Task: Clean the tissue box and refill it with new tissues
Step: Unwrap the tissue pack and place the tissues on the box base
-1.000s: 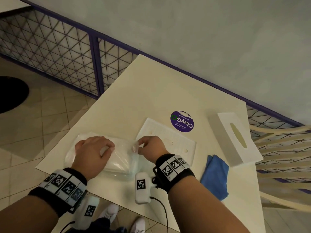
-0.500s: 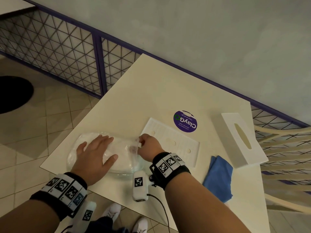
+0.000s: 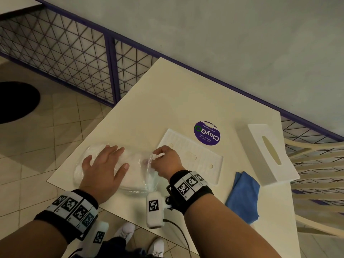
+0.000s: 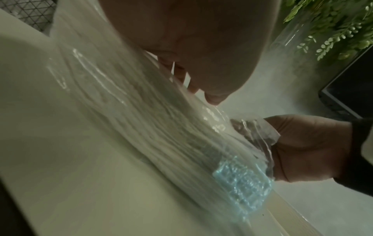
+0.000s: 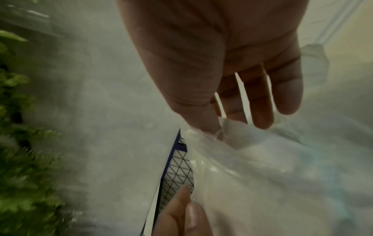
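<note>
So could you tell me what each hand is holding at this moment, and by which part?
The right hand pinches the clear wrapper's open end on the tissue pack. The left hand holds nothing; it presses flat on top of the pack.

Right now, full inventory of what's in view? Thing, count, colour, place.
tissue pack: 1, white in clear wrap, table's near left corner
box base plate: 1, white, table centre, right of the pack
tissue box cover: 1, white, right side of table
cloth: 1, blue, folded, near edge beside the cover
round sticker: 1, purple, beyond the base plate
table: 1, cream
mesh fence: 1, purple frame, behind table
chair: 1, cream, far right
left hand: flat, pressing on the pack
right hand: grip pinching the wrap's end
</note>
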Demonstrator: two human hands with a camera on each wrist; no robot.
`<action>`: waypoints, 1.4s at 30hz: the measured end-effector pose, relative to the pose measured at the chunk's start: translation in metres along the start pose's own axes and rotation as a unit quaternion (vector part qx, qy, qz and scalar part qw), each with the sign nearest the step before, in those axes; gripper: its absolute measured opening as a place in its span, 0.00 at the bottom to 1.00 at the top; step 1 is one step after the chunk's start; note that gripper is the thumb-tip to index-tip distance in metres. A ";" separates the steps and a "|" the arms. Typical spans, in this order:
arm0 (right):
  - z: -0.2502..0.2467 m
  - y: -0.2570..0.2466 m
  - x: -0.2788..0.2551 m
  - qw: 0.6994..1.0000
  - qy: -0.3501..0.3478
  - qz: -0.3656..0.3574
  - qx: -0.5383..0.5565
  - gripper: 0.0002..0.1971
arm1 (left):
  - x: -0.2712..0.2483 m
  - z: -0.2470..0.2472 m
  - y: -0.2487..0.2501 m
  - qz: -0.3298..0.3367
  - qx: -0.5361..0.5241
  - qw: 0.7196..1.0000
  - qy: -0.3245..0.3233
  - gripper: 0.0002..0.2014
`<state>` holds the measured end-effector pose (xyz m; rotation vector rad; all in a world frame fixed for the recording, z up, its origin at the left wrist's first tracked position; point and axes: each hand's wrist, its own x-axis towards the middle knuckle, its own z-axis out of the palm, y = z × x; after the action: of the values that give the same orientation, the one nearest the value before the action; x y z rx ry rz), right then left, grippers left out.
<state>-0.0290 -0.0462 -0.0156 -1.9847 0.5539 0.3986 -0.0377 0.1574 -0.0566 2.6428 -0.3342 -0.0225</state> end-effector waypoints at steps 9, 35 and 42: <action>-0.009 -0.009 -0.006 0.989 0.026 0.030 0.142 0.05 | 0.002 -0.002 0.002 -0.018 -0.011 0.999 -0.027 0.37; -0.044 0.046 -0.021 0.908 -0.069 0.292 0.292 0.29 | -0.001 0.004 -0.006 -0.002 -0.034 0.999 -0.038 0.38; -0.051 0.050 -0.023 0.889 -0.051 0.241 0.387 0.19 | -0.005 -0.003 0.008 0.108 0.047 0.986 -0.117 0.54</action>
<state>-0.0737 -0.1065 -0.0186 -1.0399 0.9669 0.4838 -0.0442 0.1531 -0.0501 2.6858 -0.7160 -0.2532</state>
